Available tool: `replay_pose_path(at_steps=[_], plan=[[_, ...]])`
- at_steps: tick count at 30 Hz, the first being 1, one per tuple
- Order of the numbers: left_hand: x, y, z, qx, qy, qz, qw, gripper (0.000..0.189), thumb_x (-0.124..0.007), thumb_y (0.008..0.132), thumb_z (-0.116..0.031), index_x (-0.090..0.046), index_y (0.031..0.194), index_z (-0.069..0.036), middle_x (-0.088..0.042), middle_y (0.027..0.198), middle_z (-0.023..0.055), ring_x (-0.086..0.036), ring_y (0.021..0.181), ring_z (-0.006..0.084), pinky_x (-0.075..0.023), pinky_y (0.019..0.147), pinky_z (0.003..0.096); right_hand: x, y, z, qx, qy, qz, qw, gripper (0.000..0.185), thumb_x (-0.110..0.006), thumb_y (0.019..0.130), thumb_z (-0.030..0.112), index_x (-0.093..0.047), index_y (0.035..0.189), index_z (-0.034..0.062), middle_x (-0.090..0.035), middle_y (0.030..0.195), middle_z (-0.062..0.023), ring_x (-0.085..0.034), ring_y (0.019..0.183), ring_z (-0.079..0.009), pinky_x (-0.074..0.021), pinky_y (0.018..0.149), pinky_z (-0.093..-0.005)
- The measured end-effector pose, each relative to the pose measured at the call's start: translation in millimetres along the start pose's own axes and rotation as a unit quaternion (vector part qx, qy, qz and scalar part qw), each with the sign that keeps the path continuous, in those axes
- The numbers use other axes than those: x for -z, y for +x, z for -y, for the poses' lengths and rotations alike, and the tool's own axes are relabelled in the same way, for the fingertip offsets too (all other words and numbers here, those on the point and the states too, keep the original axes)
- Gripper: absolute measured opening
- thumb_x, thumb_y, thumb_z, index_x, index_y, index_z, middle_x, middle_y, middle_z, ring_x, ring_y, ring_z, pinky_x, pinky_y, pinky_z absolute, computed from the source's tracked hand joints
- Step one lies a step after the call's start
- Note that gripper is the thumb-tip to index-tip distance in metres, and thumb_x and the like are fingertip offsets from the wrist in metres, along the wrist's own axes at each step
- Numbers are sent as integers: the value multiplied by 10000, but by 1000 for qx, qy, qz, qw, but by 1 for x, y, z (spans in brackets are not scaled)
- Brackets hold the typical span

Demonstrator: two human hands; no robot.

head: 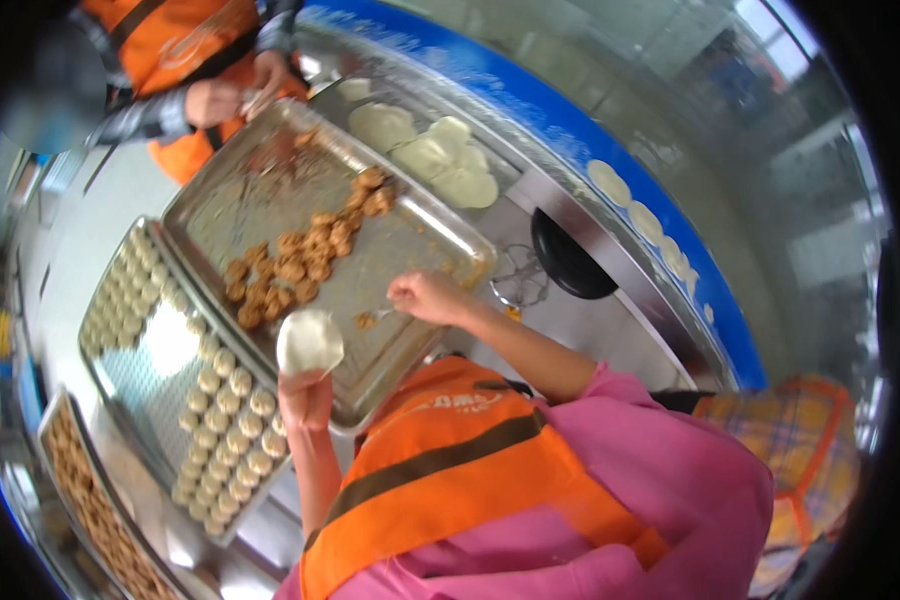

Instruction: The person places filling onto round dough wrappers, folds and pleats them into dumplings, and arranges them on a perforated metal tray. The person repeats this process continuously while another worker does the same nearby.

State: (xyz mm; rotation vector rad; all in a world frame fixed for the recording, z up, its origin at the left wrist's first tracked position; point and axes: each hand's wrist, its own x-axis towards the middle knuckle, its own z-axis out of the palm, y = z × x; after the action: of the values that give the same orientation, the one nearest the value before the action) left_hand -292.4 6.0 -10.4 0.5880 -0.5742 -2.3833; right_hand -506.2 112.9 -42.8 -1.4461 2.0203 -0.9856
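Observation:
A round dough wrapper (310,343) lies spread on the fingers of my left hand (305,401), at the near left edge of a metal tray (412,352). My right hand (429,297) is closed around a small utensil (382,312), mostly hidden by the fingers, over the tray's near part. Beside the utensil's tip is a bit of brown filling (364,321). Several brown balls of filling (300,259) form a band across the middle of the tray. Smears of filling coat its far corner.
A perforated tray (131,371) holds rows of shaped dumplings or buns (229,405). Further left stands a tray of brown pieces (90,495). Wrappers (450,161) lie beyond the filling tray, near a black bowl (570,255). A co-worker's hands (221,101) work at the far corner.

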Motion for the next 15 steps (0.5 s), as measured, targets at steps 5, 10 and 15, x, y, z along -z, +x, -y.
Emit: replay_pose_path(at_steps=[5,10,15], plan=[[8,5,6,32,-8,-23,999,580,-590,633,33,-393,1177,4,-491,1113,144,-449,1068,302,-355,929,413,35,-29,-38,-10,-18,-153,988,137,-602,697,123,-606,824,71,-609,715,-66,-592,668,-226,-467,625,-322],[5,9,9,59,-46,-74,994,387,-517,787,-109,-429,1144,13,-505,1120,139,-460,1066,276,-351,926,420,144,-57,-98,-177,41,-223,958,131,-594,713,154,-613,793,52,-611,688,-53,-565,629,-103,-442,582,-255],[-14,18,25,51,-12,-144,988,335,-444,831,-164,-452,1122,2,-519,1104,133,-481,1040,272,-376,897,415,272,-72,-195,-264,-212,-292,895,153,-567,668,170,-626,801,122,-616,781,-96,-589,745,-278,-454,650,-358]])
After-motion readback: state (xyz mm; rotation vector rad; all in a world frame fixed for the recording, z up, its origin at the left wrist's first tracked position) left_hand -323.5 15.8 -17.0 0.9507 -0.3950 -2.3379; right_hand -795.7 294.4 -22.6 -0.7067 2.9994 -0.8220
